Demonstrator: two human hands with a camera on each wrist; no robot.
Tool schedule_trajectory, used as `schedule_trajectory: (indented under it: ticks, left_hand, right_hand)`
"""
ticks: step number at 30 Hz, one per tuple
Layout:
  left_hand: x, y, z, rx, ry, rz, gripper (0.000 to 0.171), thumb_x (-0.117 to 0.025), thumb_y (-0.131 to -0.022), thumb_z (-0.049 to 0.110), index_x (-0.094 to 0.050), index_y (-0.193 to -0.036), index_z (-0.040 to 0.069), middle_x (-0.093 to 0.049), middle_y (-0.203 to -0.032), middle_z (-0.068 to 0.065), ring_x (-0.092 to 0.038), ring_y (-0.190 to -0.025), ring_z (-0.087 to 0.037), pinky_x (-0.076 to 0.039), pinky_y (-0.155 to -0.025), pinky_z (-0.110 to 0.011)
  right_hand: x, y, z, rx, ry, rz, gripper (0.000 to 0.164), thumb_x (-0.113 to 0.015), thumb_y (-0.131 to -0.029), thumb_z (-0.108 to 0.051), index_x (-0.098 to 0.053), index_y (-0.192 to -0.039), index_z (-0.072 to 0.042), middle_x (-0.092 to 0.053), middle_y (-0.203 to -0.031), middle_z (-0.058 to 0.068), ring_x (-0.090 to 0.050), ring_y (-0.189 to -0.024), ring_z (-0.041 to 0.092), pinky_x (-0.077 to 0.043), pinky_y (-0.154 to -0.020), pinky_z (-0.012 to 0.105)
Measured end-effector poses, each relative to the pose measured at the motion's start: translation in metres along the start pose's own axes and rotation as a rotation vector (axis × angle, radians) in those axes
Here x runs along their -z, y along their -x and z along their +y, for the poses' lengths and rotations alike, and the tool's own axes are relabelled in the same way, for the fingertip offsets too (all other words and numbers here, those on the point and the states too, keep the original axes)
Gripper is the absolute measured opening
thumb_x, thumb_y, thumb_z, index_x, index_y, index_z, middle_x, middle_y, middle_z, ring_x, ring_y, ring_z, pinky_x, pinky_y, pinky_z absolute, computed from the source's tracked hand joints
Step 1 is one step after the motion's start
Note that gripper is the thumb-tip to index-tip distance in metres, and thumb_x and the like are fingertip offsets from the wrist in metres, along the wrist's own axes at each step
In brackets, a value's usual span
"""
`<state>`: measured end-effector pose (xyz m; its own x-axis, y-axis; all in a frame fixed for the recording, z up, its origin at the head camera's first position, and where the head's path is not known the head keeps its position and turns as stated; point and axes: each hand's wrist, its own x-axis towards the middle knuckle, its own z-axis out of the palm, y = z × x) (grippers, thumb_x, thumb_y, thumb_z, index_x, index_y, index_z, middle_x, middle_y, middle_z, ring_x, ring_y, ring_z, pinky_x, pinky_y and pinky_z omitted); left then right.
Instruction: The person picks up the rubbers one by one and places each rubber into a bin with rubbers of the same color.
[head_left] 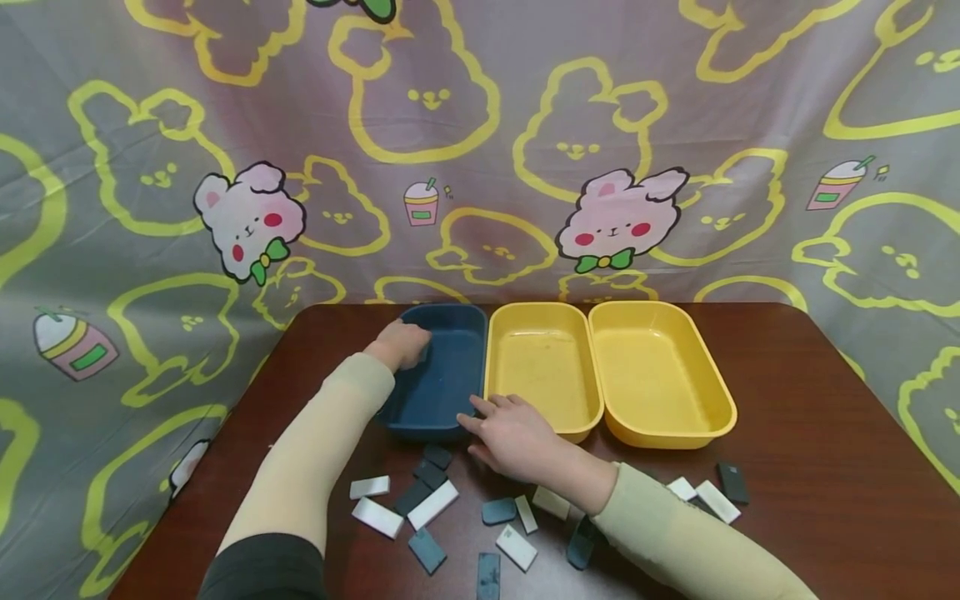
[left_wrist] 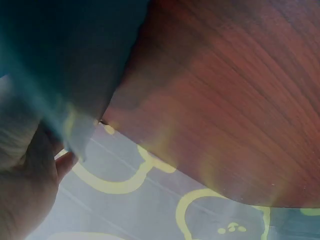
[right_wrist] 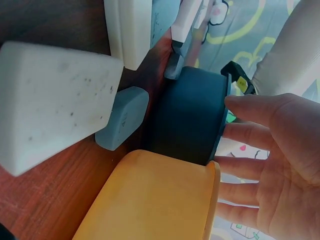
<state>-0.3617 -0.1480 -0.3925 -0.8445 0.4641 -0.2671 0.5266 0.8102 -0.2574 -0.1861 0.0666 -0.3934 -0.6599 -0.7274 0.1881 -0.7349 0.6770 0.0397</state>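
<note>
My left hand (head_left: 406,343) grips the left rim of a dark blue plastic bin (head_left: 450,400) toward its back. In the left wrist view, the fingers (left_wrist: 65,165) curl at the edge of the bin's blue wall (left_wrist: 100,45). My right hand (head_left: 517,435) is over the near rims, where the blue bin meets the middle yellow bin (head_left: 540,371). Its fingers (right_wrist: 240,167) spread out straight beside both rims in the right wrist view, holding nothing. A second yellow bin (head_left: 660,375) stands against the middle one on the right.
In front of the bins, several small white blocks (head_left: 377,517) and dark blue-grey blocks (head_left: 427,550) lie scattered on the brown table (head_left: 810,467). More blocks (head_left: 717,501) lie beyond the right forearm. A patterned curtain (head_left: 480,183) hangs behind the table.
</note>
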Motion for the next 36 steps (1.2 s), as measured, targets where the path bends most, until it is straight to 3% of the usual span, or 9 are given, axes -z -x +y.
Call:
schedule_trajectory:
  ticks: [11,14,18,23,30,36]
  left_hand:
    - [-0.004,0.002,0.005,0.025,0.020,-0.029,0.021,-0.058,-0.094,0.005,-0.065,-0.114,0.004,-0.068,-0.108,-0.013,-0.061,-0.109,-0.031,-0.032,-0.106,-0.052]
    - [-0.003,0.004,0.005,0.026,0.018,-0.018,0.017,-0.059,-0.094,0.006,-0.067,-0.109,0.004,-0.068,-0.105,-0.012,-0.062,-0.106,-0.031,-0.036,-0.104,-0.050]
    - [0.000,0.006,0.004,0.033,0.051,0.009,0.011,-0.060,-0.093,0.008,-0.067,-0.101,0.005,-0.067,-0.100,-0.012,-0.063,-0.094,-0.028,-0.047,-0.091,-0.046]
    - [0.007,0.012,0.003,0.030,0.105,0.047,0.029,-0.059,-0.094,0.013,-0.063,-0.121,0.002,-0.063,-0.119,-0.015,-0.060,-0.108,-0.029,-0.048,-0.092,-0.045]
    - [0.020,0.036,-0.006,0.002,0.162,0.107,0.044,-0.060,-0.096,0.022,-0.054,-0.135,0.000,-0.056,-0.132,-0.018,-0.055,-0.119,-0.031,-0.045,-0.097,-0.045]
    - [0.027,0.068,-0.017,0.057,0.215,0.174,0.052,-0.062,-0.096,0.028,-0.051,-0.138,-0.001,-0.053,-0.137,-0.021,-0.051,-0.124,-0.034,-0.040,-0.101,-0.049]
  right_hand:
    - [0.000,0.000,-0.001,-0.011,-0.016,-0.024,0.042,-0.065,-0.093,-0.037,-0.065,-0.129,-0.014,-0.060,-0.130,0.013,-0.059,-0.114,0.027,-0.048,-0.091,0.041]
    - [-0.001,0.001,-0.002,-0.008,-0.004,-0.010,0.042,-0.066,-0.093,-0.036,-0.066,-0.128,-0.014,-0.060,-0.130,0.013,-0.059,-0.114,0.027,-0.048,-0.090,0.041]
    - [0.000,0.001,-0.003,-0.008,0.012,0.011,0.041,-0.067,-0.092,-0.035,-0.066,-0.127,-0.014,-0.061,-0.129,0.013,-0.060,-0.112,0.027,-0.049,-0.088,0.040]
    - [0.000,0.001,-0.002,-0.012,0.009,0.012,0.042,-0.067,-0.091,-0.035,-0.066,-0.127,-0.013,-0.061,-0.129,0.014,-0.060,-0.112,0.027,-0.049,-0.089,0.041]
    - [-0.001,0.000,-0.003,-0.015,0.003,-0.003,0.043,-0.067,-0.092,-0.036,-0.065,-0.128,-0.013,-0.060,-0.130,0.014,-0.060,-0.113,0.027,-0.048,-0.092,0.041]
    - [0.000,0.000,-0.004,-0.028,-0.011,-0.034,0.045,-0.066,-0.092,-0.036,-0.063,-0.131,-0.013,-0.058,-0.133,0.014,-0.059,-0.115,0.027,-0.047,-0.093,0.042]
